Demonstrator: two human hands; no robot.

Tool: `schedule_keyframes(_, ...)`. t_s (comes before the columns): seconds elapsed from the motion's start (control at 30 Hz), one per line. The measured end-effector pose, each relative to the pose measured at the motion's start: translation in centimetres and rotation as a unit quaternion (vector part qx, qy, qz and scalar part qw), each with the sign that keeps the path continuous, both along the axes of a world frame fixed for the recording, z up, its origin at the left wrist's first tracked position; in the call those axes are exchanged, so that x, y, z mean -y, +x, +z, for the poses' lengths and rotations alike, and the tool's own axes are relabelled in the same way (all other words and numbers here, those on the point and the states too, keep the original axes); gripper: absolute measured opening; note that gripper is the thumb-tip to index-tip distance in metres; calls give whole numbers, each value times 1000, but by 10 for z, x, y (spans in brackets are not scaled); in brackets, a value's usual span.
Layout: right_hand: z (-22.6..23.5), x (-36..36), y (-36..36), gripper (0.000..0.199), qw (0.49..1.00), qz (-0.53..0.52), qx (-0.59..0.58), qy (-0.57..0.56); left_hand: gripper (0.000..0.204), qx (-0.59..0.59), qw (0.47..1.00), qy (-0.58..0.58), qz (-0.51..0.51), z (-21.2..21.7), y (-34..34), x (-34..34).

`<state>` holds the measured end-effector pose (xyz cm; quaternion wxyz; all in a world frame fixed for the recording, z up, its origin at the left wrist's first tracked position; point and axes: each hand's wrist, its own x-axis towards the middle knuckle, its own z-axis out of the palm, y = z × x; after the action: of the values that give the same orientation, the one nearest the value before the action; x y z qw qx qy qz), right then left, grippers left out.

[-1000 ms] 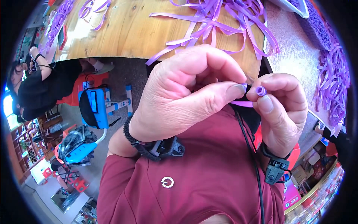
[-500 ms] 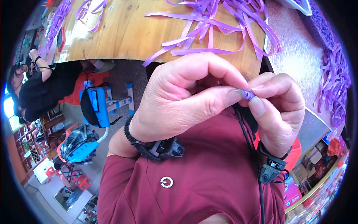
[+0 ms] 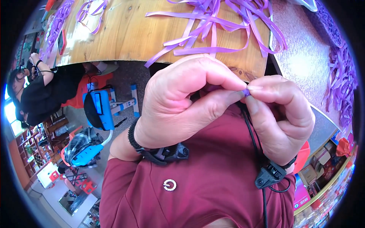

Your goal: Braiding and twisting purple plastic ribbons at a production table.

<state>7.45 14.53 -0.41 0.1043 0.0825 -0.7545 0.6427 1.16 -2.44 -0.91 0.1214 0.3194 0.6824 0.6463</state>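
Between my fingertips is a small twisted bit of purple ribbon (image 3: 246,92), mostly covered by the fingers. My left hand (image 3: 190,100) pinches it between thumb and forefinger. From the other side, my right hand (image 3: 283,114) grips the same piece with thumb and forefinger, so the fingertips of both hands nearly meet. Both hands are raised in front of my chest, near the table's edge. Beyond them, a loose heap of purple ribbon strips (image 3: 213,26) spreads over the wooden table (image 3: 125,34).
More purple ribbons lie at the table's far left (image 3: 57,26) and hang in a bundle (image 3: 340,83) at the right. A blue chair (image 3: 100,110) stands left, with a checked cloth (image 3: 81,146) on another seat. A person in black (image 3: 51,93) sits at the left.
The pinched ribbon and both sets of fingertips have shifted slightly left and up. My right wrist has turned a little, and less of the ribbon piece shows.
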Motion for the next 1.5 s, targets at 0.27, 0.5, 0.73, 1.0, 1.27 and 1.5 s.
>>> schedule_keyframes(0.27,4,0,-7,19,988,3,-73,134,13,57,997,-42,-34,3,-5,6)
schedule_keyframes(0.5,0,5,-12,17,974,-33,-109,196,11,-140,988,-66,27,-2,-3,3)
schedule_keyframes(0.73,-4,4,-17,18,985,-39,-94,140,12,343,939,31,-5,3,-6,0)
schedule_keyframes(1.0,1,1,-12,16,997,26,52,40,13,293,951,101,5,-5,-2,4)
schedule_keyframes(1.27,-7,1,-21,30,992,52,20,114,8,103,994,31,0,-11,-5,5)
schedule_keyframes(1.5,-11,4,-19,27,996,52,57,47,13,9,999,-28,-11,-6,-10,8)
